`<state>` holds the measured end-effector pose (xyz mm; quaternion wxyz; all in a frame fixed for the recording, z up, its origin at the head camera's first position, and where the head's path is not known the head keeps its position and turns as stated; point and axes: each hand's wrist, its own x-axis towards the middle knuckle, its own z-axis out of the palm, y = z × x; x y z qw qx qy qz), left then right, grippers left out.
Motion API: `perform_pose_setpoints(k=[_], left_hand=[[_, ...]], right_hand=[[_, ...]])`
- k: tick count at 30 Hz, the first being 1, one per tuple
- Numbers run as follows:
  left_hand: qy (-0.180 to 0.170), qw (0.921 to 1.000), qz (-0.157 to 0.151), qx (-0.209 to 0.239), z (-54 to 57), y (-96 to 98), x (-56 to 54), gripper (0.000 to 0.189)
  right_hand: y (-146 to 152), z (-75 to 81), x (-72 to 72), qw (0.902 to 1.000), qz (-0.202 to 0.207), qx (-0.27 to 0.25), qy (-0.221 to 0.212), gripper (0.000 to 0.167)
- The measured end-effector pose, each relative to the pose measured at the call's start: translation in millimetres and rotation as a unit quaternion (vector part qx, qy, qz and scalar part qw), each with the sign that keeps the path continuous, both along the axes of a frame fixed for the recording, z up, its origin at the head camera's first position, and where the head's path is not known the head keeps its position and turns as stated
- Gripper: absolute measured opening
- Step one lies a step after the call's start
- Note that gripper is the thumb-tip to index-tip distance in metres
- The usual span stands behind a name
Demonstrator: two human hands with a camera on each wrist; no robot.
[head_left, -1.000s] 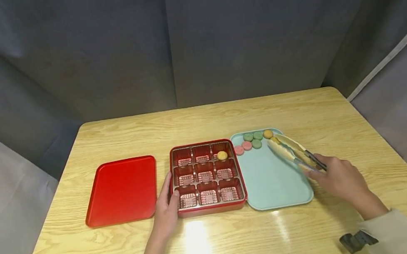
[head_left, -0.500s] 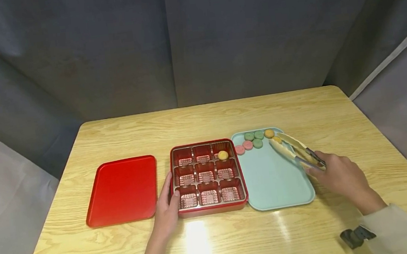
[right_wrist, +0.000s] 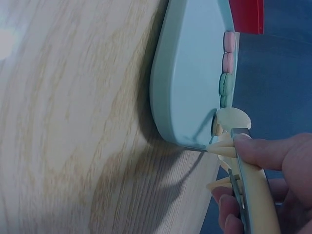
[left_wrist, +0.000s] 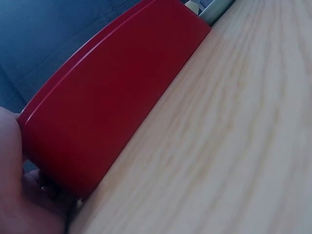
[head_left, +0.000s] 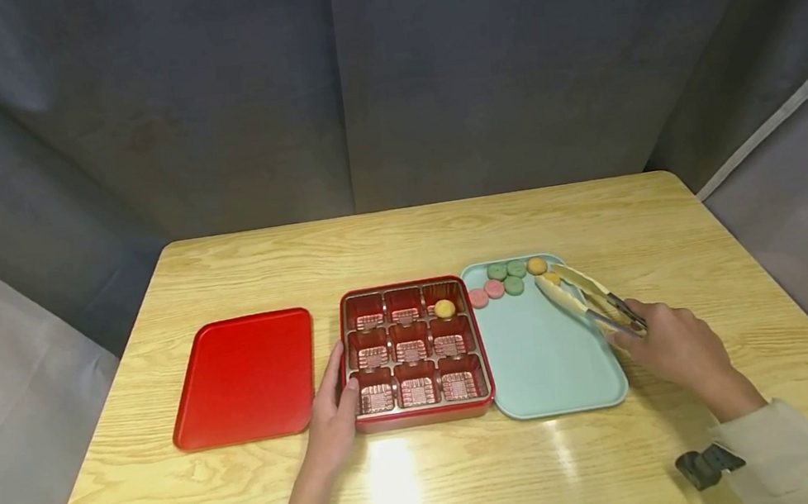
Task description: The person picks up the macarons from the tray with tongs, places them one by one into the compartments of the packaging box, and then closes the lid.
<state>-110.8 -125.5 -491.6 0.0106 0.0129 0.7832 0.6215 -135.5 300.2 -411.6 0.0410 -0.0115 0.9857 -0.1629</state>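
Note:
My left hand (head_left: 335, 414) holds the left side of a red box (head_left: 423, 418), its thumb at the near-left corner. Close up, the box's red wall (left_wrist: 107, 92) fills much of the left wrist view. A clear tray insert divides the box into several compartments, with a yellow macaron (head_left: 444, 308) in the back-right one. My right hand (head_left: 677, 346) grips tongs (head_left: 597, 305) with cream tips. Those tips stand on either side of a yellow macaron (head_left: 552, 277) on the pale green tray (head_left: 544, 361). Another yellow macaron (head_left: 536, 265) lies just behind it.
Green macarons (head_left: 514, 284) and pink macarons (head_left: 494, 288) sit along the back of the green tray, which lies against the box's right side. A flat red lid or tray (head_left: 246, 378) lies left of the box. Grey curtains (head_left: 237, 105) hang beyond the wooden table (head_left: 460, 478).
The tongs' arms have drawn slightly closer together around the front yellow macaron. My left hand stays on the box, and the whole head view has shifted a little.

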Motion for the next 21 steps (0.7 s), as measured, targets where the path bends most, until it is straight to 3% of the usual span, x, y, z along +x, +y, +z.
perform_pose_setpoints(k=[11,21], left_hand=[[0.011,0.9998,0.003,-0.018,-0.3,0.3,0.8,0.057],[0.012,0.9998,0.004,-0.014,-0.2,0.3,0.9,0.057]], right_hand=[[-1.3,3.7,2.3,0.9999,0.006,-0.012,0.01,0.067],[-14.9,18.4,6.9,0.9989,0.012,-0.031,0.032,0.068]])
